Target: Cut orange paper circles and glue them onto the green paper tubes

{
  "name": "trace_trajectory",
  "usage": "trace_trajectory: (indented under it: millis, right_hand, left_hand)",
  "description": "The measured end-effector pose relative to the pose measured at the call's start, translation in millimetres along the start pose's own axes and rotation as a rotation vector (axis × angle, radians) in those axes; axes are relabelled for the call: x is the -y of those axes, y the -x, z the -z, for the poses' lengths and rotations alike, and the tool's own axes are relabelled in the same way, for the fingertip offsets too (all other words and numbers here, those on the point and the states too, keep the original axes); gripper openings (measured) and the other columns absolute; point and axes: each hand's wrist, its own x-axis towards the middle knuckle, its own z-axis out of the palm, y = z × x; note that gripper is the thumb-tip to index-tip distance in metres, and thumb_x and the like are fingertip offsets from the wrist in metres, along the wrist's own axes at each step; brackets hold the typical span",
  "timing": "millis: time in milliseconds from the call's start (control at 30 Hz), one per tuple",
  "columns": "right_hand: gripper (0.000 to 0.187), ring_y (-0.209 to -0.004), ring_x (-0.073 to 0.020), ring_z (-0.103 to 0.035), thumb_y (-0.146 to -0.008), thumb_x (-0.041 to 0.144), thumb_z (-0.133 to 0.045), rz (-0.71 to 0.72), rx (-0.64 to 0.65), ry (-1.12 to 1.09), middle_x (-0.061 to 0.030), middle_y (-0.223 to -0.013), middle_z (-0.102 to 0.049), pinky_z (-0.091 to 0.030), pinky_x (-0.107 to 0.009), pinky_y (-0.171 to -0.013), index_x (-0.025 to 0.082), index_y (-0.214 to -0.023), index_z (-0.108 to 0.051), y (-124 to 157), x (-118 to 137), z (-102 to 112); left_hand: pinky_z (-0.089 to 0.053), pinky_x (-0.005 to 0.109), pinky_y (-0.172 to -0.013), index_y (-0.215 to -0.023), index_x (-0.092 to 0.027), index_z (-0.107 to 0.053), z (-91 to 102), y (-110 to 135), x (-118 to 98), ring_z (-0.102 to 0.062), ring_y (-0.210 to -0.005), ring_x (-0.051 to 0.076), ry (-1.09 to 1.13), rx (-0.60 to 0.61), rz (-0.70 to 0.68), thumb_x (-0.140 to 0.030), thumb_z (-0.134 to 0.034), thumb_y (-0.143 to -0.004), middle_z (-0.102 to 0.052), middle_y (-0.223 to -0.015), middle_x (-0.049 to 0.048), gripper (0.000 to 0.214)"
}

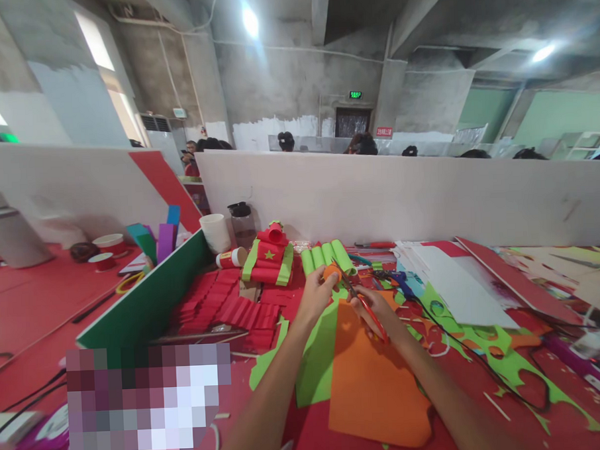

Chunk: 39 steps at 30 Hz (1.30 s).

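Observation:
My left hand [317, 292] pinches a small orange foam piece [332, 272] above the table. In my right hand [376, 309] is a pair of scissors [368, 307] with red handles, its dark blades reaching up to the orange piece. Below both hands lies a large orange foam sheet [374, 381], partly over a lime green sheet [313, 370]. Just beyond the left hand stand several lime green foam rolls [326, 256]. A red and green foam model with a gold star [269, 253] sits to their left. How far the blades are into the piece is hard to see.
Folded red foam strips [224, 304] lie left of my arms, beside a green divider board [148, 291]. Cut green scraps [504, 355], a black cable and a glue gun [404, 283] are at right. White panels [403, 200] close off the back.

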Motion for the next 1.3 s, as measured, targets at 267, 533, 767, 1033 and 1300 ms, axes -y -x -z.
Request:
trace_trajectory:
  millis: [267, 533, 767, 1033, 1300]
  right_hand:
    - [0.050, -0.030, -0.0083, -0.038, -0.078, 0.065, -0.069, -0.010, 0.031, -0.054, 0.0101, -0.053, -0.043, -0.039, -0.021, -0.028, 0.023, -0.101, -0.056, 0.9, 0.5, -1.1]
    - [0.047, -0.031, -0.0077, -0.038, -0.084, 0.068, -0.061, 0.028, 0.046, 0.005, 0.0093, -0.056, -0.043, -0.036, -0.019, -0.029, 0.023, -0.097, -0.052, 4.3, 0.9, -0.8]
    - [0.046, -0.032, -0.0061, -0.037, -0.088, 0.067, -0.056, 0.079, 0.059, 0.043, 0.0088, -0.060, -0.042, -0.034, -0.018, -0.030, 0.023, -0.098, -0.051, 3.0, -3.6, 2.8]
    - [0.045, -0.031, -0.0084, -0.039, -0.087, 0.066, -0.059, 0.054, 0.043, 0.063, 0.0084, -0.058, -0.043, -0.035, -0.020, -0.029, 0.023, -0.099, -0.053, 2.9, -3.4, 3.3]
    - [0.043, -0.032, -0.0087, -0.039, -0.087, 0.064, -0.059, 0.054, 0.018, 0.077, 0.0089, -0.055, -0.041, -0.035, -0.020, -0.029, 0.022, -0.096, -0.054, 3.4, 0.3, 2.7]
  left_hand:
    - [-0.032, 0.020, -0.049, -0.076, -0.018, -0.055, -1.4, -0.6, 4.3, -0.045, -0.050, 0.009, 0.033, -0.030, -0.017, -0.039, -0.058, -0.082, -0.049, -0.058, -0.0050, 0.022]
    - [-0.032, 0.021, -0.051, -0.071, -0.018, -0.052, 2.3, -1.5, 3.2, -0.046, -0.052, 0.010, -0.041, -0.010, -0.012, -0.034, -0.057, -0.080, -0.049, -0.057, -0.0050, 0.019]
    - [-0.033, 0.021, -0.052, -0.070, -0.018, -0.053, 2.0, 1.3, 0.7, -0.045, -0.052, 0.010, -0.065, 0.018, -0.011, -0.034, -0.056, -0.079, -0.052, -0.058, -0.0042, 0.018]
    - [-0.034, 0.020, -0.052, -0.071, -0.018, -0.055, 2.3, 1.3, -1.2, -0.045, -0.053, 0.010, -0.048, 0.037, 0.021, -0.033, -0.055, -0.078, -0.054, -0.057, -0.0034, 0.017]
    - [-0.034, 0.020, -0.051, -0.074, -0.018, -0.055, 2.7, 1.0, 0.0, -0.045, -0.052, 0.010, -0.012, 0.031, 0.034, -0.036, -0.059, -0.078, -0.052, -0.057, -0.0045, 0.019]
